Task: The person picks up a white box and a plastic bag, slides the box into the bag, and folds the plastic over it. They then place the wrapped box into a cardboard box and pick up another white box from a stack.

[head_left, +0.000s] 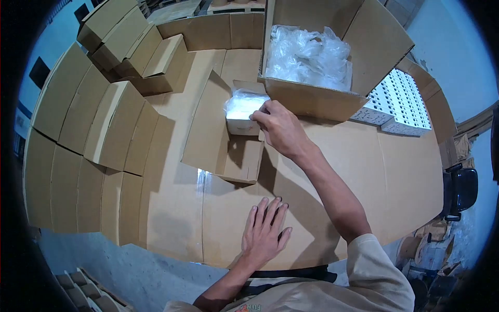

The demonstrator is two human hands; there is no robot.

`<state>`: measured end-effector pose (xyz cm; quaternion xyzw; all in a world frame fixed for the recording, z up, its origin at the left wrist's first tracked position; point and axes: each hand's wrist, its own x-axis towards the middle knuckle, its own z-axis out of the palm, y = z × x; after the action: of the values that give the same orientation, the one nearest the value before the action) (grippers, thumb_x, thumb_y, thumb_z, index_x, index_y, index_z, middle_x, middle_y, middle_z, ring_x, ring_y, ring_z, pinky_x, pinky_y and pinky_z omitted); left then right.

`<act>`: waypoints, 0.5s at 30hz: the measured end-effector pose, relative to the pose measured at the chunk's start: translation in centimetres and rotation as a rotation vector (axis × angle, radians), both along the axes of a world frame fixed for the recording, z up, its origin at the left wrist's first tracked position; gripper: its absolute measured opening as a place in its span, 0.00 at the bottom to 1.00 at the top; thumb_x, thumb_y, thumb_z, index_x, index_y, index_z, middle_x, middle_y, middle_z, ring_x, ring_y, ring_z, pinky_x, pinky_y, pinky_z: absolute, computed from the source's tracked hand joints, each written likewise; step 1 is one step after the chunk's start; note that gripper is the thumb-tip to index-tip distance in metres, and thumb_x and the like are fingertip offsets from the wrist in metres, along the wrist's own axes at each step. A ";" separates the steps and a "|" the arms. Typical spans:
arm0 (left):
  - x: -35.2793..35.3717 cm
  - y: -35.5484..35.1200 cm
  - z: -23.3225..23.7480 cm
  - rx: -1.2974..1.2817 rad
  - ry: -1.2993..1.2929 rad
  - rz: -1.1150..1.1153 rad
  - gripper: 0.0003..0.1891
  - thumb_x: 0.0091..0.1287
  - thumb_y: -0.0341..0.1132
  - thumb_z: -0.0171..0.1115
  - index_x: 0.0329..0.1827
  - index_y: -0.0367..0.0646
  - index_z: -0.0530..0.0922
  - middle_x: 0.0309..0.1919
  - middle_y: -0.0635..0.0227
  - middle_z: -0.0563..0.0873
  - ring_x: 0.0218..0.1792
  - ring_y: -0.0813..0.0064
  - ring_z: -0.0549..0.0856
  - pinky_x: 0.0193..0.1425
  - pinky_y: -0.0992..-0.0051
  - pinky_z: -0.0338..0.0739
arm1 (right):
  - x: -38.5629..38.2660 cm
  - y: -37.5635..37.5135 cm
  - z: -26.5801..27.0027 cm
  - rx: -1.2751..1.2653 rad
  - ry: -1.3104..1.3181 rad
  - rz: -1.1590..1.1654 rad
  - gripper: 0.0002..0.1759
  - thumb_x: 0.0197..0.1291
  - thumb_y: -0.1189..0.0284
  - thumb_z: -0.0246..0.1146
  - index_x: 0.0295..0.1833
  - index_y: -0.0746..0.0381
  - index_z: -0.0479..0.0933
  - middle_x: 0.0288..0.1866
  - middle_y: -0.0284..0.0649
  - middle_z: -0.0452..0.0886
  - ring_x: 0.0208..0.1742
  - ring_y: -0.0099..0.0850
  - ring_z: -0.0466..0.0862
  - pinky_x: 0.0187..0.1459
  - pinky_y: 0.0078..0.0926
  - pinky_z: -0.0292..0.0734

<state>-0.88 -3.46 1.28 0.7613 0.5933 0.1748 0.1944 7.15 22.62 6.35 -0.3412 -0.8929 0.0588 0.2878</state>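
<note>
A small open cardboard carton (204, 130) stands on the cardboard-covered table, its long flap raised on the left. In its far end sits a white box (241, 126) with clear plastic about its top. My right hand (278, 127) is closed at the right edge of this white box, fingers curled in a pinch; the fingertips are partly hidden. The near end of the carton shows bare cardboard inside. My left hand (264, 234) lies flat on the table in front of the carton, fingers stretched out and holding nothing.
Behind my right hand, a large open carton (317, 96) holds clear plastic bags (309, 57). Rows of small white boxes (403, 101) stand at the right back. Closed and flapped cartons (117, 127) line the left side. A black chair (462, 187) is beyond the right edge.
</note>
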 end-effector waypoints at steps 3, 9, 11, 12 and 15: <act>0.1 0.2 0.4 0.035 0.049 0.002 0.35 0.70 0.50 0.66 0.77 0.45 0.71 0.78 0.58 0.70 0.78 0.50 0.66 0.81 0.48 0.60 | 0.0 -0.3 0.1 -0.001 -0.057 0.020 0.12 0.58 0.81 0.64 0.48 0.63 0.84 0.48 0.46 0.79 0.53 0.45 0.81 0.54 0.43 0.80; 0.4 0.4 0.6 0.041 0.086 0.000 0.34 0.70 0.51 0.65 0.77 0.46 0.71 0.78 0.59 0.70 0.78 0.50 0.66 0.81 0.47 0.59 | 0.0 -1.5 1.1 -0.068 -0.199 -0.038 0.22 0.56 0.85 0.60 0.57 0.63 0.84 0.63 0.50 0.76 0.61 0.47 0.76 0.63 0.49 0.74; 0.7 0.6 0.4 0.052 0.095 -0.002 0.35 0.70 0.52 0.65 0.77 0.46 0.71 0.78 0.59 0.69 0.79 0.51 0.65 0.81 0.47 0.59 | 0.7 -1.9 1.6 -0.122 -0.207 -0.039 0.28 0.56 0.86 0.59 0.64 0.61 0.82 0.69 0.51 0.72 0.65 0.48 0.75 0.67 0.50 0.72; 0.8 0.8 0.3 0.058 0.100 -0.003 0.35 0.70 0.52 0.65 0.77 0.46 0.71 0.79 0.59 0.69 0.79 0.51 0.65 0.81 0.47 0.59 | 1.0 -2.1 1.8 -0.149 -0.210 -0.038 0.31 0.55 0.87 0.58 0.67 0.60 0.81 0.72 0.52 0.71 0.67 0.48 0.74 0.69 0.51 0.71; 1.3 1.9 -0.4 0.037 0.091 -0.020 0.37 0.70 0.52 0.66 0.80 0.47 0.67 0.80 0.60 0.66 0.81 0.50 0.61 0.83 0.45 0.54 | 2.6 -2.6 1.3 -0.200 -0.081 -0.009 0.38 0.57 0.87 0.56 0.76 0.56 0.74 0.81 0.53 0.61 0.73 0.50 0.71 0.74 0.49 0.69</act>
<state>0.41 -1.55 0.91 0.7779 0.5905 0.1490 0.1551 9.77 19.99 7.69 -0.3745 -0.8919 0.1322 0.2161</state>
